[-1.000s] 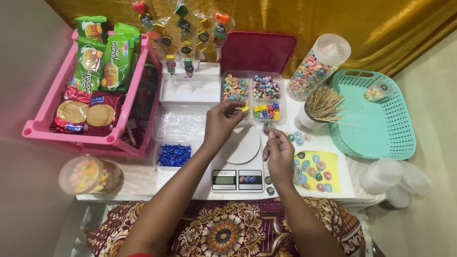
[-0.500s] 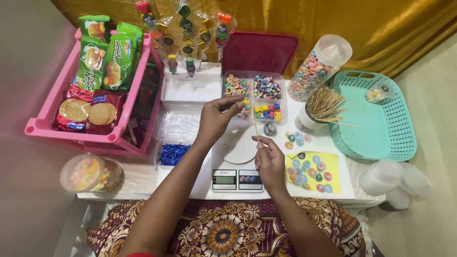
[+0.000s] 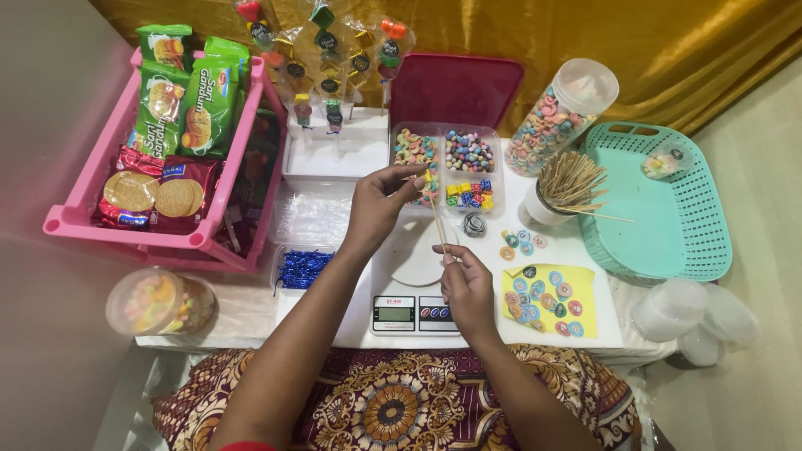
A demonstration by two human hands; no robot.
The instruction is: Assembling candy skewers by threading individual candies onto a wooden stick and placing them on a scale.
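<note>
Head view: right hand [image 3: 468, 288] holds skewer [image 3: 438, 224]; left hand [image 3: 380, 203] pinches yellow candy [image 3: 428, 176].

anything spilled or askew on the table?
A few loose candy rings lie on the table between the skewer cup and the yellow sheet, outside any container. One skewer juts sideways toward the teal basket.

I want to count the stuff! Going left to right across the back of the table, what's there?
Pink rack of biscuit packs → white stand of wrapped sweets → candy tray with red lid → tall jar of candy rings → cup of sticks → teal basket.
</note>
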